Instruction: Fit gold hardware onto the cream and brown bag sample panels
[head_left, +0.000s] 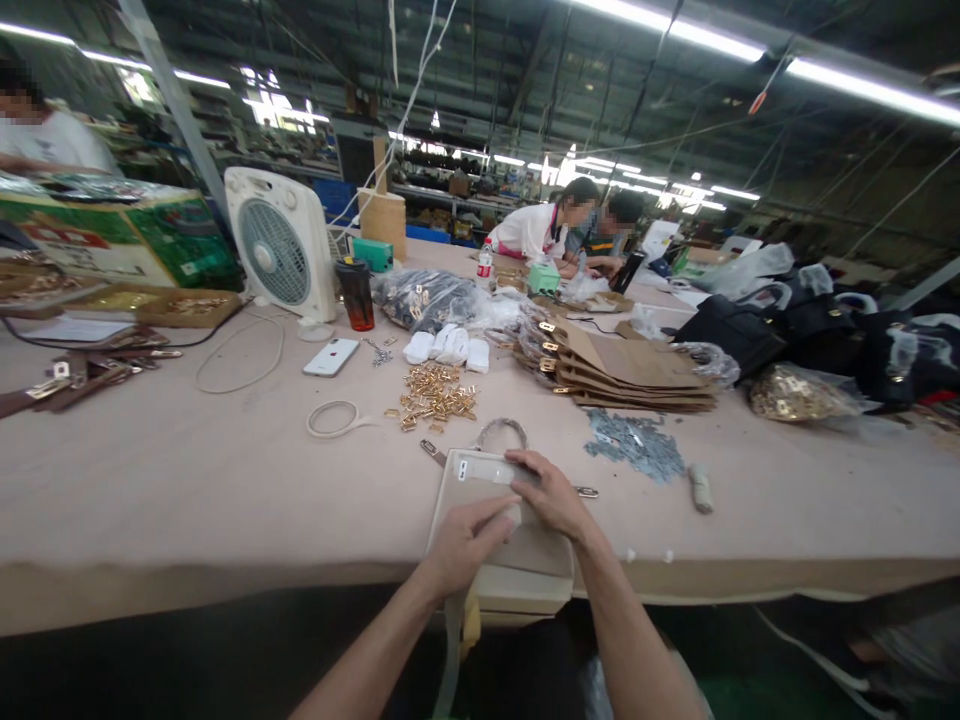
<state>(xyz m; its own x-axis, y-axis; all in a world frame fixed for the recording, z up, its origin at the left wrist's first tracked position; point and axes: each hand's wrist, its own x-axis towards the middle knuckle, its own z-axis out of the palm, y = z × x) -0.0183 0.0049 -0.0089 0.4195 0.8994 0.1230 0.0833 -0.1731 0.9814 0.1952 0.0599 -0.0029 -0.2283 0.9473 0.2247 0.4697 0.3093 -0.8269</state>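
Observation:
A beige handbag (469,500) lies at the table's front edge, its wrapped handle (504,430) pointing away from me. Strap ends with metal plates (433,452) stick out at its sides. My left hand (469,540) rests on the bag's near left part, fingers stretched to the right. Beside those fingertips is a small pale patch, too blurred to name. Across the upper right of the bag lies my right hand (551,490), fingers extended to the left over a clear strip near the top edge. A grey strap (450,650) hangs below the left wrist.
Beyond the bag are gold buckles (435,395), a tape roll (334,418) and grey metal plates (634,443). Brown bag panels (622,370) are stacked behind. A phone (331,357), cup (354,293) and fan (277,245) stand left. Black bags (787,340) lie right. Co-workers sit farther off.

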